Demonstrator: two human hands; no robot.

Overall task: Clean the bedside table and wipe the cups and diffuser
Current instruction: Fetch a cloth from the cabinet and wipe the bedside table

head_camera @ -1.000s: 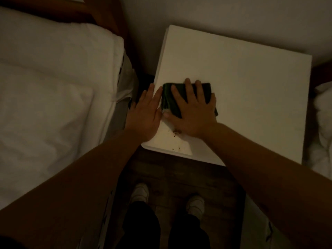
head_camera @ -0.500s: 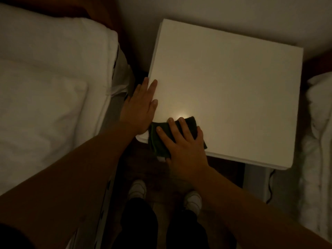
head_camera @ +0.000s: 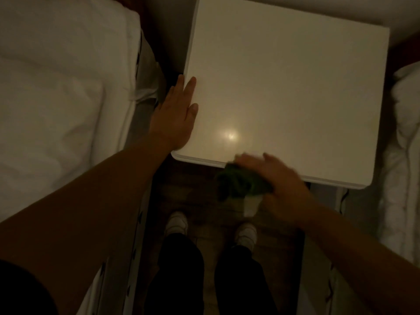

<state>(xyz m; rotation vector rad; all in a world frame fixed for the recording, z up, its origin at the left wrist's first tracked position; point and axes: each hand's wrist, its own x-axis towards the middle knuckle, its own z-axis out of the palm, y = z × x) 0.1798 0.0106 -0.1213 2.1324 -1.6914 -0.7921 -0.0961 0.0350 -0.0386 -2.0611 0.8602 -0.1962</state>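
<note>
The white bedside table (head_camera: 284, 87) fills the upper middle of the head view, its top bare with a bright light spot near the front. No cups or diffuser are in view. My left hand (head_camera: 177, 114) lies flat, fingers straight, against the table's left edge near the front corner. My right hand (head_camera: 277, 178), blurred by motion, is at the table's front edge and grips a bunched dark green cloth (head_camera: 241, 183). The cloth hangs past the edge over the floor, with a white tag dangling below it.
A bed with white bedding (head_camera: 56, 87) runs along the left, close to the table. More white bedding (head_camera: 406, 133) lies at the right. Below the table's front edge are the dark wooden floor and my two white shoes (head_camera: 176, 222).
My right hand has dragged the green cloth from the table's left part down over the front edge and rightward. The crumbs near the front corner are gone. My left hand stays at the left edge.
</note>
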